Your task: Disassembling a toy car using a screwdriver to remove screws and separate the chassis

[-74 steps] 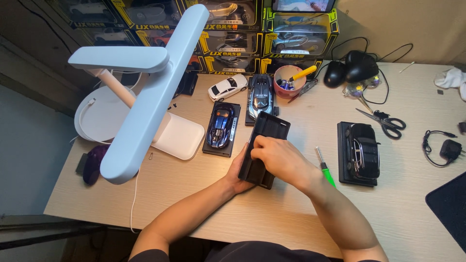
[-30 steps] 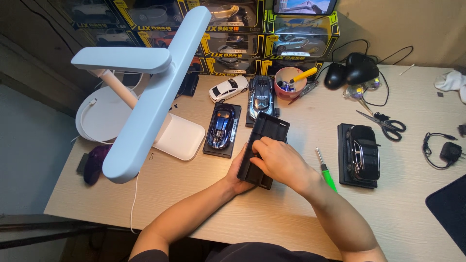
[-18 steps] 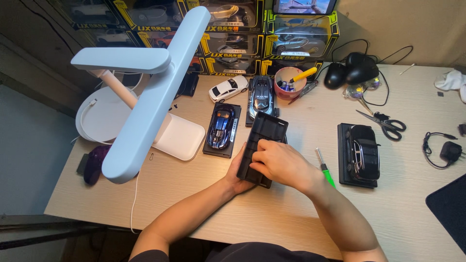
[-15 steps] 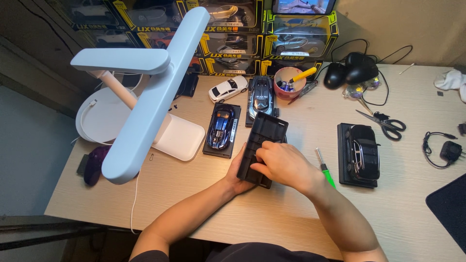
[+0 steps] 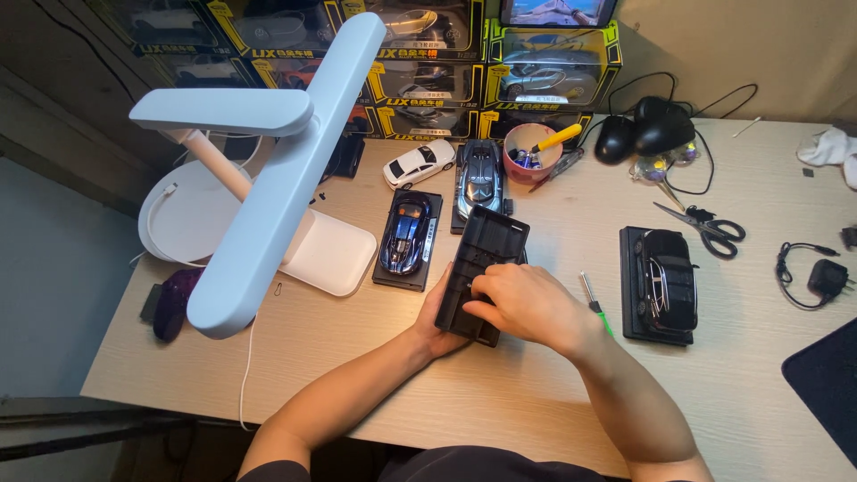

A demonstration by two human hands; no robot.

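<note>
Here left hand (image 5: 435,323) is gripping black tray (image 5: 486,259) from beneath; right hand (image 5: 522,303) fingers (image 5: 478,284) are pinching together inside it, above worktop (image 5: 536,402).

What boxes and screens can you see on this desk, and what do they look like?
Toy car boxes: stacked along the back edge of the desk, black and yellow with clear windows showing model cars.
Green-edged box: at the right end of the stack, a silver car inside.
Screen: on top of that box, cut off by the frame, showing a bluish picture.
</note>
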